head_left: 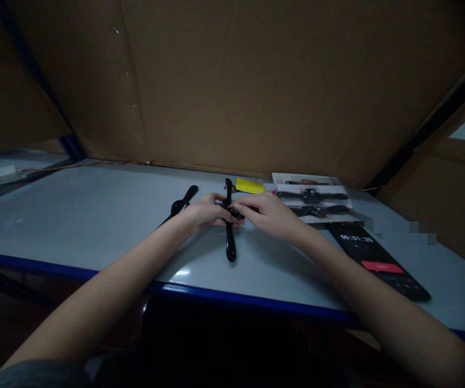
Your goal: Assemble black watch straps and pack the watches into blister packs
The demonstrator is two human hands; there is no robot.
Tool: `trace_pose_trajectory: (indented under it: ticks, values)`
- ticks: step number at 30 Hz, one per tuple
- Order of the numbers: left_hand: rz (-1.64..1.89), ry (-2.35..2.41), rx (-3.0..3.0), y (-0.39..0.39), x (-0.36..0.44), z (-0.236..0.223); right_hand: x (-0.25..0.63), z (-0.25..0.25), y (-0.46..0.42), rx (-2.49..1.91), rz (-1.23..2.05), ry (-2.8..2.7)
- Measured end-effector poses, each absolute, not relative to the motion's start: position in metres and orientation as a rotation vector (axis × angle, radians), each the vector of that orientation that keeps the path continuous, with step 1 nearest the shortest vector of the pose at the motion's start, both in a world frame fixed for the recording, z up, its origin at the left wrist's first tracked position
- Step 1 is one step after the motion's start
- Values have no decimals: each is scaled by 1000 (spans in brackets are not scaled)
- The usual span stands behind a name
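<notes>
A person's left hand [207, 211] holds a two-handled black tool [231, 245] by its middle, its fingers pinching it there. The tool is near the centre of the counter [74, 210], one handle pointing toward the cardboard wall [216, 91] and the other toward the counter's near edge. The right hand [272, 213] meets it from the other side, thumb and fingers bent in close at the tool's middle; whether they pinch some small part is too dark to tell.

Toward the back right lie clear plastic packages [313, 217], overlapping and backed with white card. Long black tools [308, 194] of a similar shape lie inside them, crosswise; the overlap makes their exact number hard to tell. A yellow piece [250, 186] lies just beside the packages. Left of the hands, a second black tool [178, 207] rests loose, partly covered by the left hand and forearm. A phone [374, 258] showing a timer lies near the right forearm.
</notes>
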State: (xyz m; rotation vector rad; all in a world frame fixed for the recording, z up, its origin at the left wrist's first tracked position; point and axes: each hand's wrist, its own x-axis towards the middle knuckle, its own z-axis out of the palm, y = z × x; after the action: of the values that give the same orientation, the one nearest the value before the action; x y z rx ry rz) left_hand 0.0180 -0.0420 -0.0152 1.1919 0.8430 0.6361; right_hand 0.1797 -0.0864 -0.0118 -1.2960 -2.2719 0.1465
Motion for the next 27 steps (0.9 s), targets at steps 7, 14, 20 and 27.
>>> trace_pose_trajectory:
  ticks: [7, 14, 20, 27]
  values:
    - [592, 830, 1188, -43, 18, -13, 183, -12, -86, -1425, -32, -2197]
    - [622, 838, 1217, -41, 18, -16, 179, -14, -86, -1308, 172, -2241]
    - [608, 830, 1218, -42, 18, -16, 181, -13, -87, -1390, -9, -2235]
    - [599, 856, 1230, -40, 19, -16, 178, -15, -90, -1478, -59, -2192]
